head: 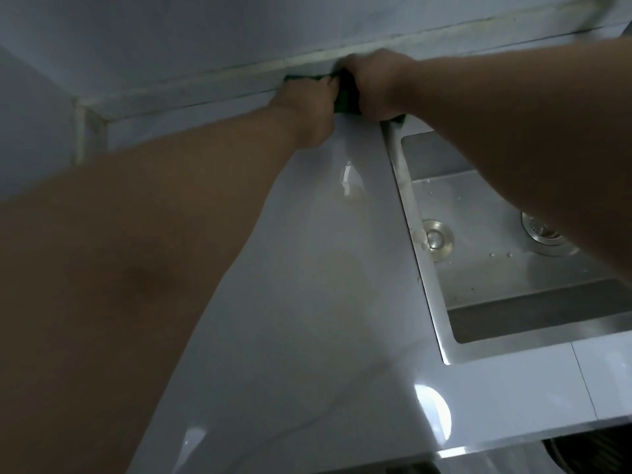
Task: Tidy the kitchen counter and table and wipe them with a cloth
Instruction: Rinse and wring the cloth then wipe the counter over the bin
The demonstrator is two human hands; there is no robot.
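Note:
A dark green cloth is bunched at the far edge of the pale glossy counter, against the wall's raised ledge. My left hand grips its left part and my right hand grips its right part, knuckles close together. Both arms stretch forward across the counter. Most of the cloth is hidden under the hands; a thin strip of it pokes out to the left along the ledge.
A stainless steel sink is set into the counter on the right, with two drains and water drops in its basin. The tiled wall rises behind, meeting a side wall at the far-left corner. The counter's front edge runs bottom right.

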